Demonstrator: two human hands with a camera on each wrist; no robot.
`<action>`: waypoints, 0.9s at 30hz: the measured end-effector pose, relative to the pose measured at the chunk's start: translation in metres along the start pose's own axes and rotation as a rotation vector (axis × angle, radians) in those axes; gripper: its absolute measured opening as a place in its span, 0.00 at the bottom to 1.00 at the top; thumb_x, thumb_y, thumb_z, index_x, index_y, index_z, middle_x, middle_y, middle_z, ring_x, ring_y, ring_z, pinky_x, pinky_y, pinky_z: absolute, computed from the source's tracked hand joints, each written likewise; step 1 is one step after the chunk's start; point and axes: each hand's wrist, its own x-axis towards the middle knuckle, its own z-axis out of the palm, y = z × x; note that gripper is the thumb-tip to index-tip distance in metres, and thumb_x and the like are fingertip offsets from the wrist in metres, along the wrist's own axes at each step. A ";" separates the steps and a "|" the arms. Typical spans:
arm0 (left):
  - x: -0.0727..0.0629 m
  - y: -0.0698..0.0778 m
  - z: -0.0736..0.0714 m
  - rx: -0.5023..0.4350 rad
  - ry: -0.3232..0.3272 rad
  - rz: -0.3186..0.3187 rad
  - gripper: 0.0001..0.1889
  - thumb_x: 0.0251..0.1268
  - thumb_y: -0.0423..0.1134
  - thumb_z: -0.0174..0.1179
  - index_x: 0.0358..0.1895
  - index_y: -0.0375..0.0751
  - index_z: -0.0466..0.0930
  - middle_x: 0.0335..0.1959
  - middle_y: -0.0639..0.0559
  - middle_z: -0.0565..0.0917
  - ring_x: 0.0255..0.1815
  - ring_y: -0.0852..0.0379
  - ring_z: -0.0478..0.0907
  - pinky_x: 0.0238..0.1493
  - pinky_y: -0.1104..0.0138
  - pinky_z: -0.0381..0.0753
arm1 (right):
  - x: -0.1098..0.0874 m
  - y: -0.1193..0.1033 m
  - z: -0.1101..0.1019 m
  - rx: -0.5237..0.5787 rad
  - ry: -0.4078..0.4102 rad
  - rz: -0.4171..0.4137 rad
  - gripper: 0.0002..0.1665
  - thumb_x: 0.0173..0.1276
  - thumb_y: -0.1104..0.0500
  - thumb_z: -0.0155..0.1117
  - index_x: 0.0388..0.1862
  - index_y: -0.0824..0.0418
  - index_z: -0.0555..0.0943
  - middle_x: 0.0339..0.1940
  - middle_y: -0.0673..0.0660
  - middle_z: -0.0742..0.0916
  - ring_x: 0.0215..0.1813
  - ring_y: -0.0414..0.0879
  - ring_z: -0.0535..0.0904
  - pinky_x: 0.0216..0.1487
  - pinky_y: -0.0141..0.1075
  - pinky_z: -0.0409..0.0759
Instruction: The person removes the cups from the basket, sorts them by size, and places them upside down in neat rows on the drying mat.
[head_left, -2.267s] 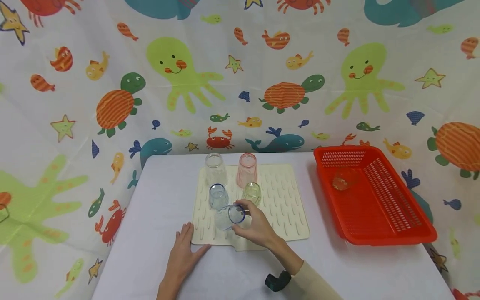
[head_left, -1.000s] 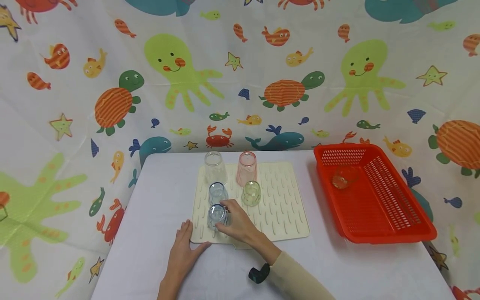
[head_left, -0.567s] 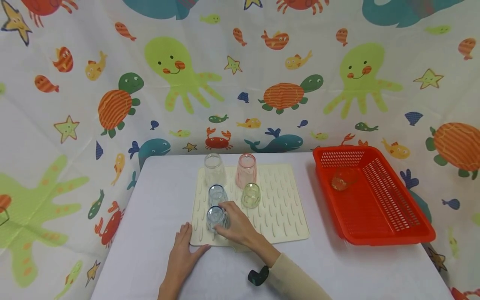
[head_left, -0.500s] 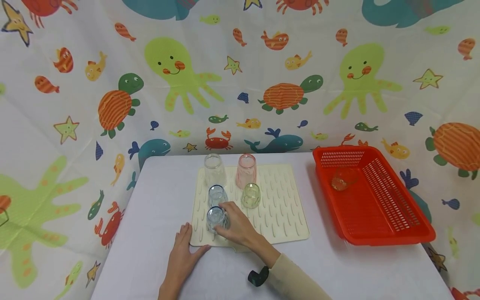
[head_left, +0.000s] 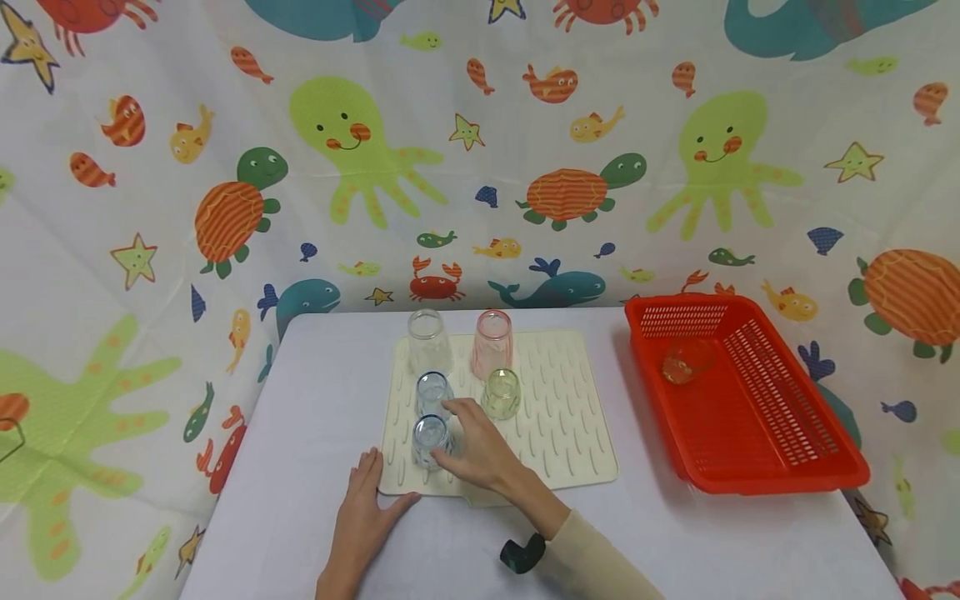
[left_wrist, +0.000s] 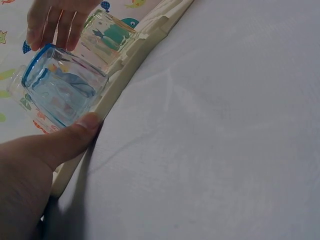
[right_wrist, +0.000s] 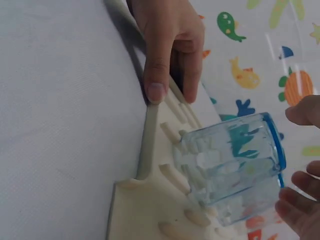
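Observation:
A clear drinking glass with a blue upper edge (head_left: 431,442) stands upright on the cream ridged drying mat (head_left: 555,417), near its front left corner. My right hand (head_left: 480,450) is beside that glass, thumb and fingers spread around its top; the right wrist view shows gaps between the fingertips (right_wrist: 295,200) and the glass. My left hand (head_left: 365,517) rests at the mat's front left corner, fingers straight and thumb (left_wrist: 82,130) on the edge. Just behind stands a second blue-edged glass (head_left: 433,392), with a small green glass (head_left: 501,394) to its right.
A tall clear glass (head_left: 429,343) and a tall pink glass (head_left: 492,346) stand at the mat's back. To the right, a red plastic basket (head_left: 780,483) holds one tipped clear glass (head_left: 678,369). A printed sea-animal curtain (head_left: 480,167) hangs behind the white table (head_left: 322,375).
My right hand brought the tilted blue-edged glass down and left, stood it on the mat in front of the other one, then loosened its fingers from it. The left hand stayed put.

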 end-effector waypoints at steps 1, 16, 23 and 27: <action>0.000 0.000 0.000 0.003 0.001 0.001 0.56 0.49 0.61 0.74 0.75 0.27 0.59 0.78 0.33 0.60 0.80 0.33 0.53 0.82 0.44 0.53 | 0.000 -0.001 -0.002 0.002 0.010 -0.010 0.41 0.61 0.50 0.73 0.70 0.62 0.70 0.66 0.57 0.79 0.69 0.49 0.75 0.72 0.41 0.78; -0.001 0.002 -0.003 -0.001 -0.009 -0.006 0.58 0.48 0.62 0.73 0.76 0.28 0.58 0.79 0.34 0.59 0.81 0.35 0.52 0.84 0.47 0.52 | 0.004 -0.010 -0.042 0.042 0.100 -0.076 0.36 0.62 0.54 0.73 0.67 0.61 0.72 0.63 0.56 0.80 0.66 0.48 0.77 0.67 0.42 0.83; -0.001 0.002 -0.003 -0.015 -0.031 -0.027 0.59 0.49 0.64 0.73 0.77 0.31 0.56 0.80 0.35 0.58 0.82 0.36 0.51 0.85 0.48 0.50 | 0.005 -0.006 -0.061 -0.001 0.147 -0.090 0.35 0.62 0.54 0.73 0.67 0.60 0.73 0.61 0.55 0.82 0.63 0.48 0.79 0.63 0.42 0.86; -0.001 0.001 -0.003 -0.021 -0.030 -0.033 0.58 0.49 0.63 0.73 0.77 0.30 0.56 0.80 0.36 0.58 0.82 0.37 0.50 0.85 0.48 0.50 | 0.006 -0.001 -0.072 -0.004 0.160 -0.083 0.35 0.62 0.54 0.73 0.66 0.63 0.73 0.61 0.56 0.81 0.63 0.49 0.79 0.65 0.44 0.84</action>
